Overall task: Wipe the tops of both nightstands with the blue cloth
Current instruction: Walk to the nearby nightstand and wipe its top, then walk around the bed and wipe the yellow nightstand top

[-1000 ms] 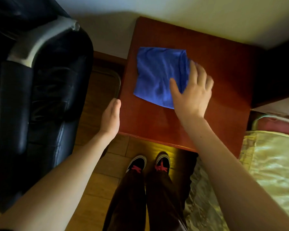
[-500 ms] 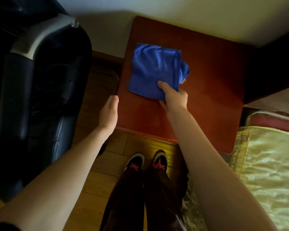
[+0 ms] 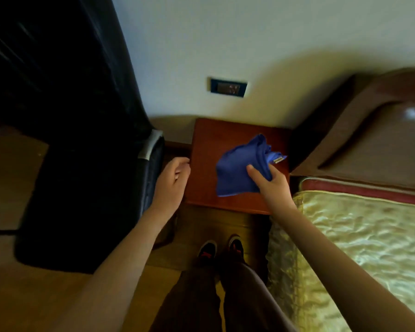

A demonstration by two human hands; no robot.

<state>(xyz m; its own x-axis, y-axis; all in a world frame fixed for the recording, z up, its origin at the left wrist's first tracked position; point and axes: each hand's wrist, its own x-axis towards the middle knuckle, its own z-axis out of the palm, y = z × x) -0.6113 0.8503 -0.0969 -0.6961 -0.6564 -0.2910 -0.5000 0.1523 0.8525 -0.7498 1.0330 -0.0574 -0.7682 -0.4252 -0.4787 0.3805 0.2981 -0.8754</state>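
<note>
A reddish-brown wooden nightstand [image 3: 211, 137] stands against the white wall, between a black chair and the bed. My right hand [image 3: 271, 185] pinches the blue cloth [image 3: 237, 168], which hangs bunched and lifted above the nightstand top, a small white label showing at its right end. My left hand [image 3: 171, 180] hovers by the nightstand's left edge with loosely curled fingers and holds nothing. Only one nightstand is in view.
A black leather chair [image 3: 82, 164] with a silver armrest crowds the left side. The bed with a shiny gold cover [image 3: 359, 236] and a brown pillow [image 3: 379, 140] lies to the right. A dark wall socket plate [image 3: 228, 87] sits above the nightstand. My shoes [image 3: 221, 250] stand on wooden floor.
My right hand went from flat on the cloth to gripping it and has lifted it off the nightstand top. The view has pulled back and tilted up. My left hand's fingers curled.
</note>
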